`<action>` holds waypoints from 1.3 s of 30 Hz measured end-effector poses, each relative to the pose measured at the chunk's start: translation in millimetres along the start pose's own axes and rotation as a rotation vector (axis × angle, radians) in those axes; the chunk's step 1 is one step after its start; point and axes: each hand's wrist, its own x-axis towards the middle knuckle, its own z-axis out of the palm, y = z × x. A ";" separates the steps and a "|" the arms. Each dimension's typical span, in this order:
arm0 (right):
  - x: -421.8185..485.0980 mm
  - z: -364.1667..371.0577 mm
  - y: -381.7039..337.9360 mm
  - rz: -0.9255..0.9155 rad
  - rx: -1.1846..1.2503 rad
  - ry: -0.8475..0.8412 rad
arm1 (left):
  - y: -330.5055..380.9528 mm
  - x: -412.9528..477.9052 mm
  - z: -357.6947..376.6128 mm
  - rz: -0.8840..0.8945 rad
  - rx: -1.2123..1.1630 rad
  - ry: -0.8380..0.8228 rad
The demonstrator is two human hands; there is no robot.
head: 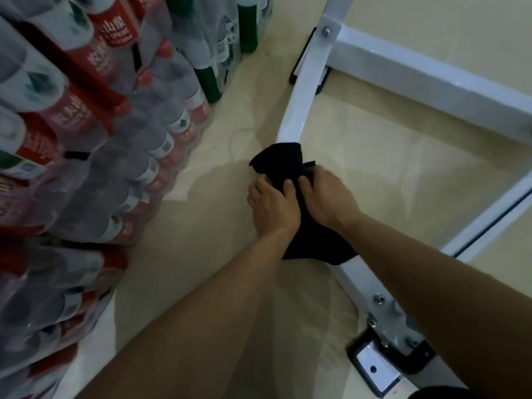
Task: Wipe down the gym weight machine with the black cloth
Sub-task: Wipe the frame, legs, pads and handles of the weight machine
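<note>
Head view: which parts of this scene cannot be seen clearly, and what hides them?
- White frame bar: its middle stretch is hidden under the black cloth and both hands.
- Left hand and right hand: palms face down onto the cloth, unseen.
- Weight machine: cut off by the top and right edges.
- Bottle packs: labels blurred, unreadable.

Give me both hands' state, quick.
Left hand: closed on the black cloth.
Right hand: closed on the black cloth, over the white frame bar.
</note>
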 end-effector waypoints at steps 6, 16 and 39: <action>-2.4 17.7 9.9 -0.109 0.122 -0.021 | -1.5 17.7 16.7 0.019 -0.207 -0.161; 40.7 28.0 -7.4 -0.057 0.274 -0.008 | 17.1 67.8 18.8 0.109 -0.282 -0.195; 245.0 -20.5 -23.4 0.133 0.717 0.356 | 144.8 244.2 62.1 0.361 -0.083 -0.381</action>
